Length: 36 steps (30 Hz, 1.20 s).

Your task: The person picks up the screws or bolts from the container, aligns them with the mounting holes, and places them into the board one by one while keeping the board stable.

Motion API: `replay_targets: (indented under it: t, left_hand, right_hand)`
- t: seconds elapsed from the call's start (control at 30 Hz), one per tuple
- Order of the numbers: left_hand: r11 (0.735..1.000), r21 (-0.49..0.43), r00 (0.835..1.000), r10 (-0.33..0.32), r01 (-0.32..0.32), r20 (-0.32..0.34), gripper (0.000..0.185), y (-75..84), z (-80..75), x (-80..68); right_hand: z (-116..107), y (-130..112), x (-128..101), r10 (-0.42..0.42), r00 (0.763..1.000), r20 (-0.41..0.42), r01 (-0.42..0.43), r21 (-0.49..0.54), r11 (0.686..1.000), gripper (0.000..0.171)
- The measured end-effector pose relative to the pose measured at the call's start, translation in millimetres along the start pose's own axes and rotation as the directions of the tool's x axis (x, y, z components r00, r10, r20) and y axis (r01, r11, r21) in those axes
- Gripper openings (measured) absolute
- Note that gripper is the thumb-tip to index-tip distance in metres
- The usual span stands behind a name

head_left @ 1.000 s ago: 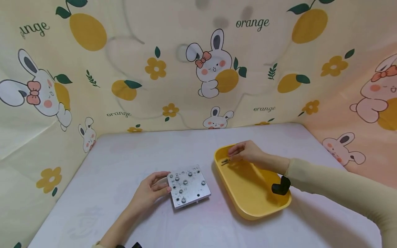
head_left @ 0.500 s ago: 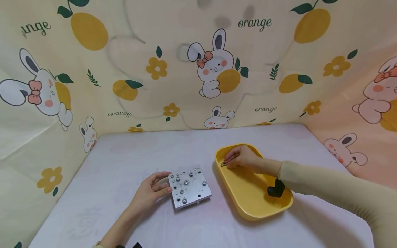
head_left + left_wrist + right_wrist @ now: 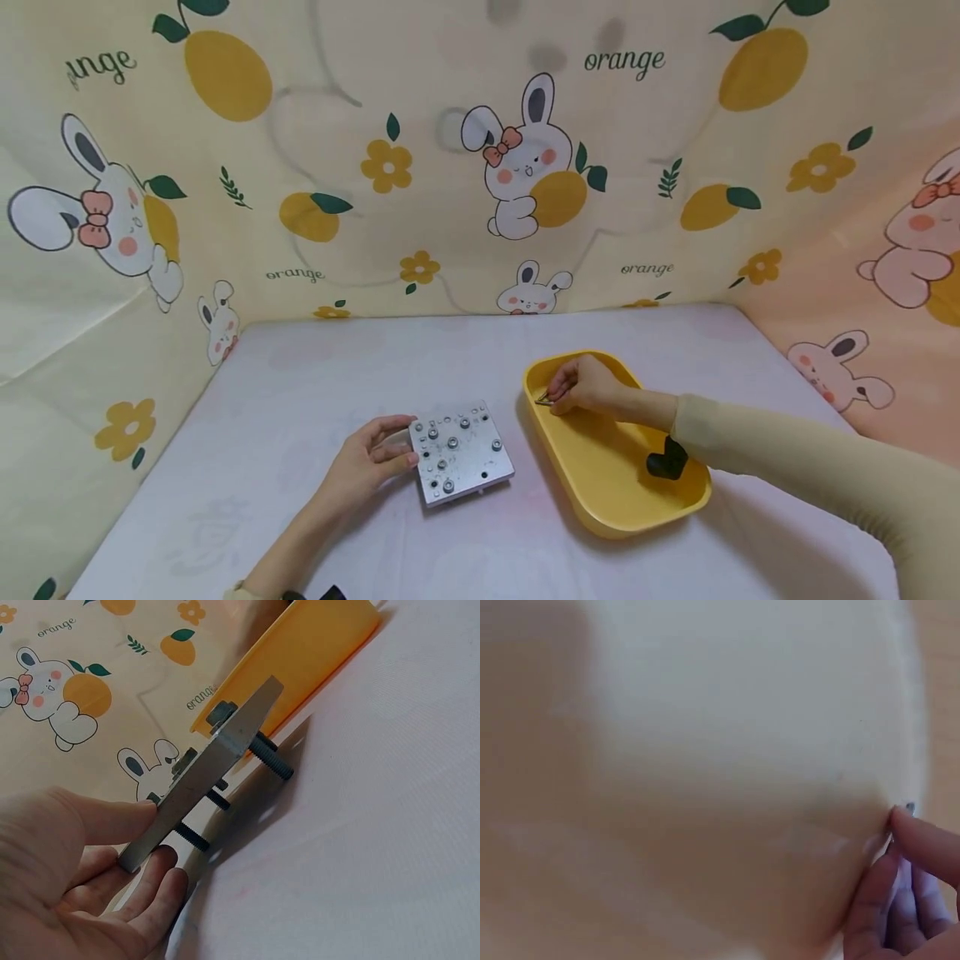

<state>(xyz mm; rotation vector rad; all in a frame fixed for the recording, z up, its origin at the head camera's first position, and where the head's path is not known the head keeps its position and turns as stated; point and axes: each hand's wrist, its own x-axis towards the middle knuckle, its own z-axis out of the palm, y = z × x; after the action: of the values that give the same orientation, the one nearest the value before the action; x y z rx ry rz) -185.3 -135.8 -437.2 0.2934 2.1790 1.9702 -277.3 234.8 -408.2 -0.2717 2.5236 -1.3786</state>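
My left hand [image 3: 363, 462] grips a silver metal plate [image 3: 468, 457] by its left edge, thumb on the top face and fingers below. Bolts [image 3: 221, 714] with socket heads pass through the plate, and their threaded ends [image 3: 271, 761] stick out underneath. The left wrist view shows the plate tilted, with a shadow on the table beneath. Inside the yellow tray [image 3: 611, 471], my right hand [image 3: 592, 390] pinches a small metal screw [image 3: 910, 806] between thumb and fingertips, mostly hidden by them. Small screws [image 3: 543, 402] show beside the fingertips at the tray's far left end.
The tray stands right of the plate on a white-covered table [image 3: 337, 362]. Its raised rim surrounds the right hand. A printed cloth [image 3: 435, 200] with rabbits and oranges rises behind the table and along both sides.
My right hand has moved slightly left and down inside the tray, and its fingertips have closed in on the screws. The left hand keeps holding the plate in place.
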Motion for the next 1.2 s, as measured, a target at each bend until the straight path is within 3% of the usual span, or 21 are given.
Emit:
replay_targets:
  t: [0.23, 0.5, 0.77, 0.93, 1.2]
  left_hand:
    - [1.000, 0.001, 1.000, -0.007, 0.007, -0.001, 0.056, 0.2, 2.4, -0.3]
    - [1.000, -0.021, 1.000, -0.008, 0.008, 0.003, 0.055, -0.2, 2.7, -1.1]
    - [1.000, -0.019, 1.000, -0.015, 0.014, -0.007, 0.056, 1.0, 3.2, -0.9]
    - [0.999, -0.024, 1.000, -0.022, 0.022, -0.010, 0.056, 0.8, 4.5, -1.1]
    - [1.000, -0.019, 1.000, -0.015, 0.015, -0.014, 0.055, 0.5, 4.4, -0.6]
  right_hand:
    - [-3.6, 4.6, -3.1, -0.023, 1.000, 0.019, 0.024, -0.022, 0.999, 0.022]
    - [-0.2, 3.6, -2.6, -0.027, 0.999, 0.017, 0.029, -0.132, 0.991, 0.016]
    - [-1.8, 4.6, -3.6, -0.135, 0.988, 0.074, 0.148, -0.232, 0.961, 0.009]
    - [-5.0, 7.3, -4.3, -0.156, 0.983, 0.098, 0.179, -0.302, 0.936, 0.012]
    - [-9.6, 5.9, -3.9, -0.209, 0.961, 0.179, 0.254, -0.283, 0.925, 0.006]
